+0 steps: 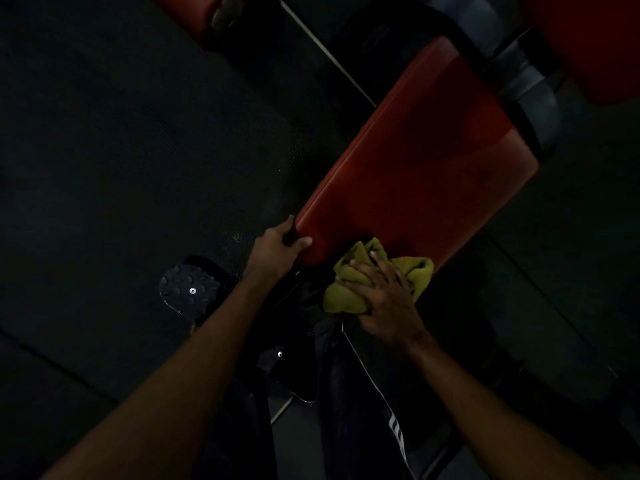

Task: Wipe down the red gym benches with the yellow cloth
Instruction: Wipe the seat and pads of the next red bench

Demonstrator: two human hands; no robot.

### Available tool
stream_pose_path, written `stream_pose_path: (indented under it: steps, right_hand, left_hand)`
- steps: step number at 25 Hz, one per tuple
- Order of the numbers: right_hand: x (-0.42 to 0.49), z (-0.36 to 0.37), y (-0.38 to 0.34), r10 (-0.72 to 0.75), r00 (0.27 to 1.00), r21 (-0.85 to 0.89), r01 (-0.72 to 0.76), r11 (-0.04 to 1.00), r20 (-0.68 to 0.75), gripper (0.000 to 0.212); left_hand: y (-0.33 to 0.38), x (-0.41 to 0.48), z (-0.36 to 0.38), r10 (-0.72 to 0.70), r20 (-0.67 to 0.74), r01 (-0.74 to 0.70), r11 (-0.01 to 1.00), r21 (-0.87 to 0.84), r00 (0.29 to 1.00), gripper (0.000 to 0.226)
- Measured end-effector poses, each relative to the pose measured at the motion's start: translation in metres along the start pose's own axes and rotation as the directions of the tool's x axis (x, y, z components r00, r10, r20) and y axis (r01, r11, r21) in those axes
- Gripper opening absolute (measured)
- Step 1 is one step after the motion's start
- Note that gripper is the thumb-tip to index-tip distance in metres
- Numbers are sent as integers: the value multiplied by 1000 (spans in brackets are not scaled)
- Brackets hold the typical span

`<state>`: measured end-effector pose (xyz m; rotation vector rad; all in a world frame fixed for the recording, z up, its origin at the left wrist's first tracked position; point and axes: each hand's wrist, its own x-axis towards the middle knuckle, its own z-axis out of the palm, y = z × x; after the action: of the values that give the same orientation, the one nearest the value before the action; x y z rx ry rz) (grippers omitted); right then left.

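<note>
— Where are the hands?

— Nearest us. The left hand [277, 249] is curled round the near left corner of the bench [426, 161], thumb on top and fingers over the edge. The right hand [381, 299] lies flat with its fingers spread, pressing down on the cloth [341, 296]. I see no pinch.

— And the cloth itself?

— It is bunched on the near end of the bench, just right of the left hand. Part of it hangs off the near edge.

— Which way does the bench run?

— Its long axis goes from the hands away to the far right. Almost all of the red top lies beyond the cloth.

— So the stroke goes that way?

— I'd judge so: a push outward along that axis. The right hand is the one to do it, since it is already on the cloth. The left hand looks to be only steadying the corner.

— Anything farther off?

— Two more red pads, one at far left [194, 15] and one at far right [595, 39]. Both are dim and well apart from the cloth. They are probably other benches, but I can't be sure.
</note>
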<state>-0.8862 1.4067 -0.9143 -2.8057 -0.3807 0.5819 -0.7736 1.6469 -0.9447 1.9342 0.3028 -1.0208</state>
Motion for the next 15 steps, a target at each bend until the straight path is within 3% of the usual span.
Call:
stream_pose_path:
  steps: [4, 7, 9, 12, 15]
  right_hand:
    - [26, 4, -22, 204, 974, 51, -199, 979, -98, 63]
    - [8, 13, -20, 75, 996, 4, -75, 997, -48, 72]
    - [-20, 16, -3, 21, 1000, 2, -21, 1000, 0, 74]
    - [-58, 22, 14, 310, 950, 150, -311, 938, 33, 79]
    - [-62, 25, 17, 595, 799, 429, -512, 744, -79, 69]
  left_hand:
    - [0, 0, 1, 34, -62, -27, 994, 109, 998, 68]
    - [8, -7, -2, 20, -55, -17, 998, 59, 998, 65]
    - [17, -10, -5, 14, 14, -16, 989, 150, 1000, 64]
    - [41, -9, 2, 26, 56, -48, 894, 445, 998, 82]
    - [63, -6, 23, 48, 97, -88, 886, 455, 994, 112]
